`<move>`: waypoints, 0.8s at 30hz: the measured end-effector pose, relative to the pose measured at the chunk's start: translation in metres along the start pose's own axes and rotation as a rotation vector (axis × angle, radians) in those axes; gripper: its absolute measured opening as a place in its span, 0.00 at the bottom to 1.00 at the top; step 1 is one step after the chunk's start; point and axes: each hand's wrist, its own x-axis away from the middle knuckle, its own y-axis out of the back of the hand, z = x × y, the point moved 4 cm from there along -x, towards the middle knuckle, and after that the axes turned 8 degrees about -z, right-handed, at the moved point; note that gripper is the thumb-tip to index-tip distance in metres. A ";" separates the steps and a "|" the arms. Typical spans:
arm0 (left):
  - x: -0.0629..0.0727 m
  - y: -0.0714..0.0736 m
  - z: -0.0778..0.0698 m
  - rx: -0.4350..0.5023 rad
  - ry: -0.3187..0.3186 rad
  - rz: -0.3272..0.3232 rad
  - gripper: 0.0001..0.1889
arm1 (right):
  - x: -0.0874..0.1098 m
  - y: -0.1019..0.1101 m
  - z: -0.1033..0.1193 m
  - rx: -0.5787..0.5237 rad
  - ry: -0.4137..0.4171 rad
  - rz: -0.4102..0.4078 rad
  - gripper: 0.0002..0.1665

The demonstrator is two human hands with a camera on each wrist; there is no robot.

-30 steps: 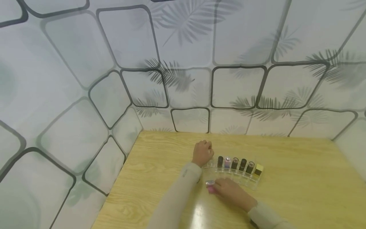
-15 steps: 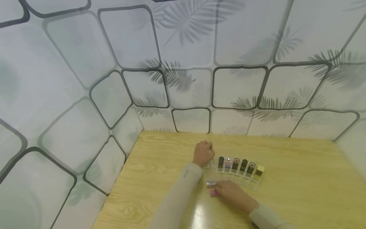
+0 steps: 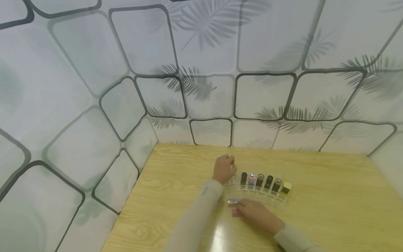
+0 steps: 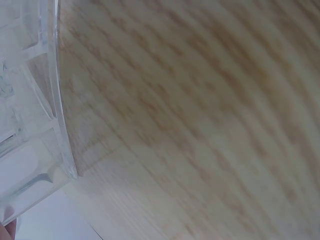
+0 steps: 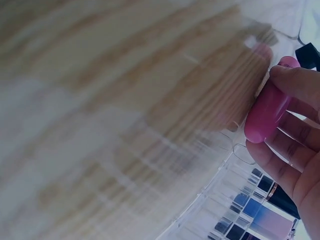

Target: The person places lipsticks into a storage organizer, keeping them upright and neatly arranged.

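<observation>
My right hand (image 3: 256, 212) holds a glossy pink lipstick tube (image 5: 270, 111) between thumb and fingers, in front of a clear tiered lipstick stand (image 3: 252, 188). In the head view a silver piece (image 3: 233, 202) shows at the fingertips, with a pink part (image 3: 235, 212) below it. A finger hides whether those two are joined. At the stand's left end my left hand (image 3: 224, 169) has its fingers curled. The left wrist view catches only a fingertip (image 4: 7, 230) against the end of the clear plastic, and the rest of the grip is out of sight.
Several lipsticks stand in the back row, among them a black one (image 3: 244, 178), a pink-and-blue one (image 3: 252, 179) and a gold-and-black one (image 3: 285, 187) at the right end. All this is on a wooden table (image 3: 330, 203), with patterned walls (image 3: 207, 94) behind and to the left.
At my right fingertips the silver piece and the pink part have come to show farther apart, with a finger between them. The left hand and the stand stay in place.
</observation>
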 end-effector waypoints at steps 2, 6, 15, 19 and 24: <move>0.000 0.000 0.000 0.000 -0.002 -0.003 0.03 | 0.000 0.001 -0.001 -0.001 -0.006 0.013 0.10; 0.000 0.001 -0.001 0.000 -0.007 -0.008 0.02 | -0.001 0.004 -0.003 0.006 -0.019 0.044 0.09; 0.000 0.001 -0.001 -0.016 0.000 0.006 0.03 | -0.007 0.017 -0.008 0.009 -0.010 0.029 0.07; 0.000 0.000 0.000 -0.022 0.006 0.012 0.03 | -0.012 0.024 -0.010 0.032 0.009 0.008 0.05; 0.000 -0.001 0.001 -0.032 0.005 0.013 0.03 | -0.020 0.034 -0.012 0.013 -0.002 -0.008 0.06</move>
